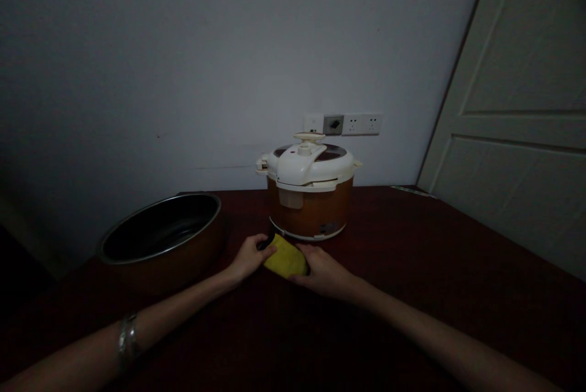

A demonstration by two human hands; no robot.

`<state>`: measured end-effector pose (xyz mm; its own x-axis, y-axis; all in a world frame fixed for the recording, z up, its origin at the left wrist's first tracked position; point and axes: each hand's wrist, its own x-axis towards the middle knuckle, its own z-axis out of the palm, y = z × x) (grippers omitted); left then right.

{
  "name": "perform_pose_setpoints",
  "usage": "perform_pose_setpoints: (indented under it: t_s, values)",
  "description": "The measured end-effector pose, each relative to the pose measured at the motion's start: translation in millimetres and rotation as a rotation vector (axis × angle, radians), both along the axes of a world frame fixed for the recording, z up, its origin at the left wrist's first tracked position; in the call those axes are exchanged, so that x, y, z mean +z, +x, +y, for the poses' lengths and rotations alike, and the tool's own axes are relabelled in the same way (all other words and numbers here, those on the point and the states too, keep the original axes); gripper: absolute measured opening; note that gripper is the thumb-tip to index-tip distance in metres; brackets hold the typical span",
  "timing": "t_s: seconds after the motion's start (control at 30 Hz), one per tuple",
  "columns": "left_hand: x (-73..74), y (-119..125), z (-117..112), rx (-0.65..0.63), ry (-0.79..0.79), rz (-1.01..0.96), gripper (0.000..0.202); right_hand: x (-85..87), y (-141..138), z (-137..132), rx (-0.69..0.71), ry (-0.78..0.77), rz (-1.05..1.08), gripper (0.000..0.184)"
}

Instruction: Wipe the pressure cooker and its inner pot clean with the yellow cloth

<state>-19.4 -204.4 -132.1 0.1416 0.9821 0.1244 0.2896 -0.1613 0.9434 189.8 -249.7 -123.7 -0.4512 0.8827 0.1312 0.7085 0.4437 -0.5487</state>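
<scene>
Head view gives me both grips pinching one soft-looking yellow piece (286,256), the left grip (249,257) at its far-left end and the right grip (323,270) around its rounded right end. I read the two-ended hold as a way to control its shape; whether it touches the counter (389,245) below I cannot tell. Its long axis runs between the grips, sloping slightly nearer me toward the right one; the rounded end points at the right grip, and a dark part (271,238) shows by the left fingers.

Just beyond the grips stands a white-and-orange cooker (311,206), upright, lid on, probably placed centrally for easy reach by either side. Left of the left grip sits a wide open pan (183,264), seemingly set aside for elbow room. Well behind, wall sockets (361,124) sit above the cooker's level.
</scene>
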Motion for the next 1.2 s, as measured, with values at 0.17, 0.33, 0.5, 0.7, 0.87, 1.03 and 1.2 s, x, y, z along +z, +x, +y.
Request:
perform_pose_setpoints:
  t_s: [0.17, 0.33, 0.5, 0.7, 0.87, 1.03, 1.2]
  values:
    - [-4.2, -18, 36, 0.236, 0.147, 0.129, 0.017, -3.1, -12, 1, -0.1, 0.334, -0.302, 0.054]
    - [-2.1, 3, 45, 0.311, 0.187, 0.263, 0.012, 0.6, 10, -4, -0.074, 0.326, -0.367, 0.031]
    - [-10.4, 41, 29, 0.29, 0.2, 0.275, 0.012, 2.6, 42, -12, -0.075, 0.286, -0.329, 0.024]
    - [-9.3, 93, 9, 0.146, 0.267, 0.192, 0.013, 2.5, 64, -11, -0.207, 0.256, -0.282, 0.021]
    - [-4.7, 98, -9, -0.02, 0.027, -0.014, 0.023, 0.0, 71, -18, -0.265, 0.332, -0.206, 0.042]
    - [-4.3, 76, -35, -0.074, -0.371, -0.244, 0.036, 1.2, 65, -31, 0.065, 0.467, -0.253, 0.054]
    - [9.6, 55, -46, 0.027, -0.449, -0.207, 0.051, 0.9, 66, -23, 0.157, 0.283, -0.073, 0.043]
